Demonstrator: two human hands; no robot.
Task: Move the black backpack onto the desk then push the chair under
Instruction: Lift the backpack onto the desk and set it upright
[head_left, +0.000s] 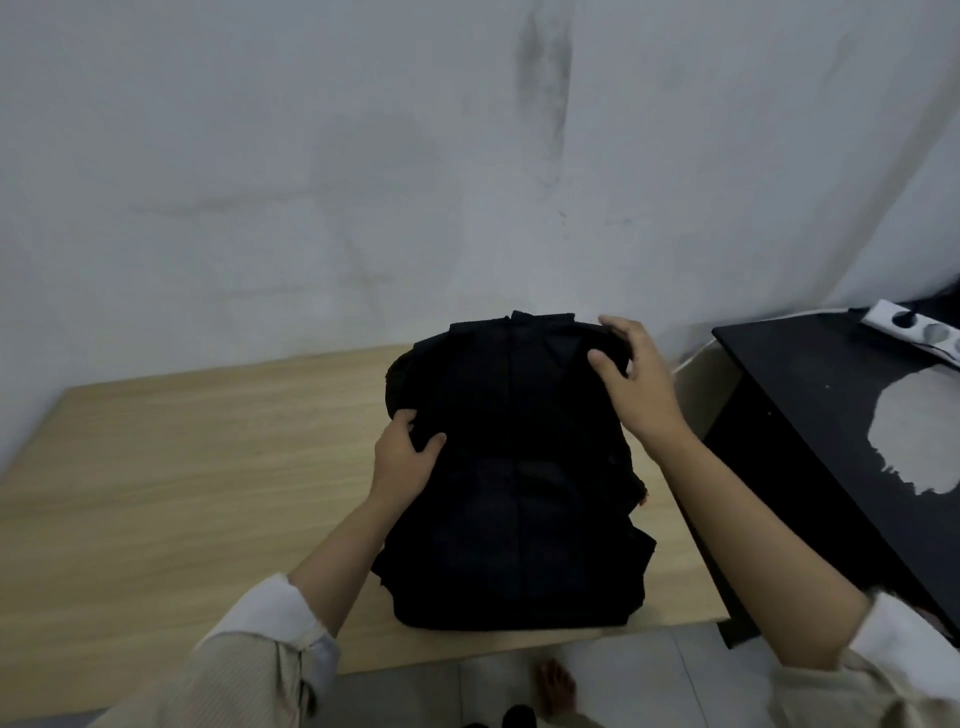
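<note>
On the wooden desk (182, 457) the black backpack (514, 467) lies flat, long axis running away from the person, left hand (405, 457) gripping its left edge, right hand (631, 374) seemingly clasping its far corner; no chair shows.

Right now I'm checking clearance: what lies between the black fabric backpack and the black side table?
In the head view, only a bare strip of the light wooden desk separates the black backpack from the black table.
</note>
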